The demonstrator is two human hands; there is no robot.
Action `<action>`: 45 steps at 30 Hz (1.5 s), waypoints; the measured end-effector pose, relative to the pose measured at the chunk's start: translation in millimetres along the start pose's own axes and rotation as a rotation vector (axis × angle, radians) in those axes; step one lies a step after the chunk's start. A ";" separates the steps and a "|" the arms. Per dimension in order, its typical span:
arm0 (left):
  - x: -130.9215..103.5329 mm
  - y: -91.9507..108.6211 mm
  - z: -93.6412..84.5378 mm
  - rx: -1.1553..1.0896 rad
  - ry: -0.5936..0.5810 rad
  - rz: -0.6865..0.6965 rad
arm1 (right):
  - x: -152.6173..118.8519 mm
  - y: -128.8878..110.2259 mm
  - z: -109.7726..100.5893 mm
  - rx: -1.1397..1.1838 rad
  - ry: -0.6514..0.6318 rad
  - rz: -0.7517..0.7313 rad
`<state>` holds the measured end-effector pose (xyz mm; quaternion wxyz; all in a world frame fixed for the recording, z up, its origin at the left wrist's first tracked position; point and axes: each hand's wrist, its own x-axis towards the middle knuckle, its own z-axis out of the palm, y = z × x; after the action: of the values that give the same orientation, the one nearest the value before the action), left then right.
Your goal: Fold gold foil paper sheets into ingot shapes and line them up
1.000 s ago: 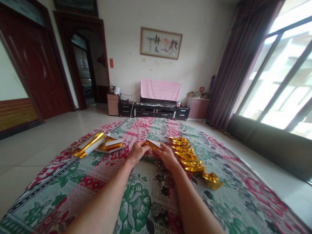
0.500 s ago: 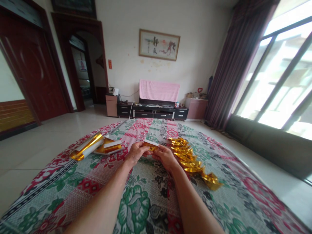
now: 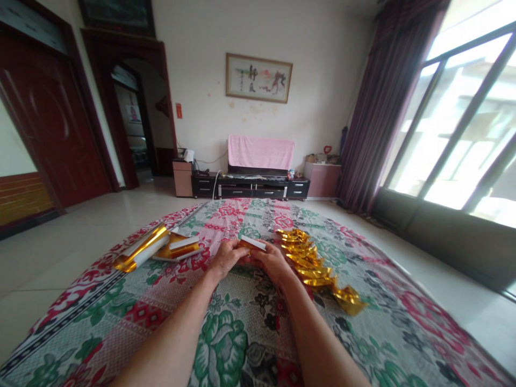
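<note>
Between both hands, over the middle of the patterned cloth [image 3: 221,344], is a small piece of gold paper [image 3: 253,243] with a white edge facing up. My left hand [image 3: 226,260] closes on its left side, and my right hand [image 3: 272,262] grips the right side. Fingers cover much of the paper. To the right lies a row of several folded gold foil pieces [image 3: 316,269]. On the left rest a rolled gold and white sheet [image 3: 141,248] and, touching it, a smaller stack of gold and white paper [image 3: 183,247].
Beyond the round table's far edge stands a low black cabinet [image 3: 252,188] with a pink cloth [image 3: 262,152] above it. A dark curtain [image 3: 371,107] and large windows are at the right, red doors at the left.
The paper has tilted, its white edge now sloping down more to the right, and less gold shows. My hands have drawn slightly closer together. The camera view has shifted a little.
</note>
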<state>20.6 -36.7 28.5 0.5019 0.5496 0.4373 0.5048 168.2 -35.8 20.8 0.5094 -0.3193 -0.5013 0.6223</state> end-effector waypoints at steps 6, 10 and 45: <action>-0.4 -2.0 -2.3 -0.055 -0.059 -0.016 | -0.7 0.0 2.5 0.046 0.022 -0.014; -0.3 -1.5 -1.8 -0.057 -0.061 -0.026 | -0.3 0.8 3.0 0.081 0.031 -0.009; -1.7 3.4 -14.6 -0.108 -0.070 -0.079 | -0.2 0.1 4.7 0.062 0.079 0.007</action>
<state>5.8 -37.2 31.5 0.5652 0.5214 0.4130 0.4879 164.0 -37.5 22.0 0.5362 -0.3293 -0.4605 0.6261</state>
